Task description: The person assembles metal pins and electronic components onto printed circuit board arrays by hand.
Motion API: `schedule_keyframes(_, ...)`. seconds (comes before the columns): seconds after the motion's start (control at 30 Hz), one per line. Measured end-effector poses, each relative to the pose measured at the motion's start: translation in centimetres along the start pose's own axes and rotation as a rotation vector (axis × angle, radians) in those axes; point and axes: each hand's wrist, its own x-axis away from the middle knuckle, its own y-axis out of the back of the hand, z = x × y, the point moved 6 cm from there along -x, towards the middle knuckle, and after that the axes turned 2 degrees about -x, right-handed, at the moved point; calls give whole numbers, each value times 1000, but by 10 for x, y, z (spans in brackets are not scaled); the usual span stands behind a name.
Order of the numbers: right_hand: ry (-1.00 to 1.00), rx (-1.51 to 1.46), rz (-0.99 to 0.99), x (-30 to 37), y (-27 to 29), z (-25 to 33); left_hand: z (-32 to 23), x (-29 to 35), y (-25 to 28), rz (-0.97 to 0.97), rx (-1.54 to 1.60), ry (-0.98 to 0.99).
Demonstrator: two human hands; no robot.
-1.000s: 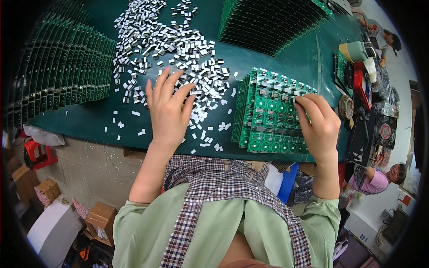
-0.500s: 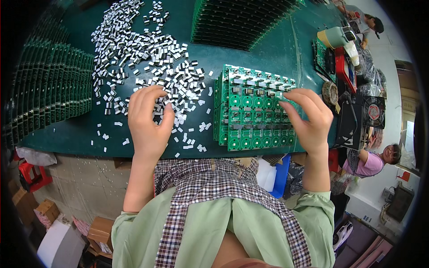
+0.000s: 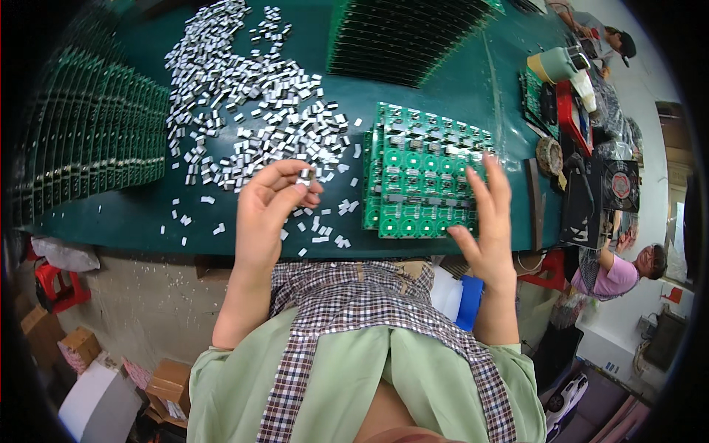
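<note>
My left hand (image 3: 266, 210) is closed in a pinch on a small display block (image 3: 305, 176), white and dark, just in front of the pile. Similar small blocks (image 3: 244, 96), white and black, lie heaped and scattered across the table beyond it. To the right, a stack of green circuit boards (image 3: 425, 177) lies flat, its top board covered with rows of components and round outlines. My right hand (image 3: 489, 236) is open over that stack's right edge, thumb and fingers spread apart. Whether its fingertips touch the board I cannot tell.
Tall racks of upright green boards stand at the left (image 3: 96, 140) and the far middle (image 3: 406, 37) of the green table (image 3: 310, 247). At the right are a beige-and-teal container (image 3: 550, 65), a red tray (image 3: 572, 111) and a tape roll (image 3: 548, 155). Two other people are farther off.
My left hand has drawn back from the pile and now pinches a small block. My right hand has moved nearer to me along the board's right edge, its fingers spreading.
</note>
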Motion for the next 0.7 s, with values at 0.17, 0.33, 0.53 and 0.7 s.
schedule_keyframes(0.17,195,-204,-180,-23,15,66,-5,9,-19,127,37,-3)
schedule_keyframes(0.33,145,-451,-8,-62,-15,100,-22,20,-40,205,48,-45)
schedule_keyframes(0.53,209,-451,-172,-60,-12,94,-40,24,-34,43,-543,-350)
schedule_keyframes(0.7,-101,-750,-107,-45,-22,82,-60,32,-41,-110,-898,-831)
